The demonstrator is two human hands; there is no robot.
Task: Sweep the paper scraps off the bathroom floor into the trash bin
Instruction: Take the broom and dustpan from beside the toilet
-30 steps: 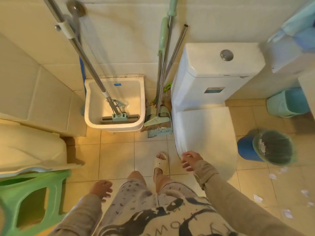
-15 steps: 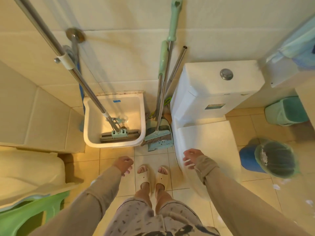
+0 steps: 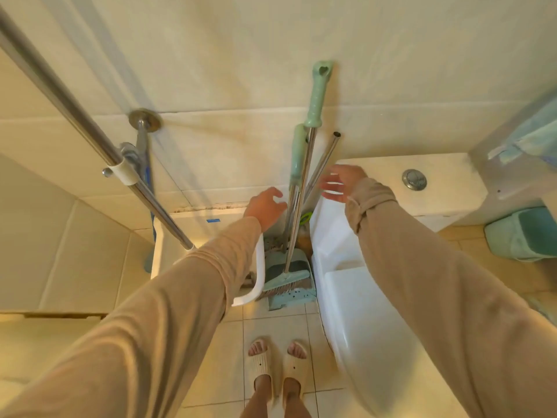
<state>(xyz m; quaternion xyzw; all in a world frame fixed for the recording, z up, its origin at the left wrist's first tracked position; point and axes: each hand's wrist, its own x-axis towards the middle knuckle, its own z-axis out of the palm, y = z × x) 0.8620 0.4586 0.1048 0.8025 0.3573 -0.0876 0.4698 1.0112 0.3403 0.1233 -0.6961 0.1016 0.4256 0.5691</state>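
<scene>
A person in tan sleeves and pale slippers reaches with both hands toward the mint-green-handled broom (image 3: 304, 188) leaning upright against the cream tiled wall (image 3: 226, 70), its bristles resting in the matching green plastic dustpan (image 3: 289, 285) on the beige tiled floor (image 3: 271, 327), between the white mop sink (image 3: 259, 267) and the white ceramic toilet (image 3: 361, 312). The left hand (image 3: 265, 208) is loosely curled just beside the steel shafts; the right hand (image 3: 340, 182) is spread, gripping nothing. Neither paper scraps nor trash bin show here. A clean pickup likely means closing on the shafts below the green grips and lifting straight up, clear of the slanting steel mop pole (image 3: 90, 137).
</scene>
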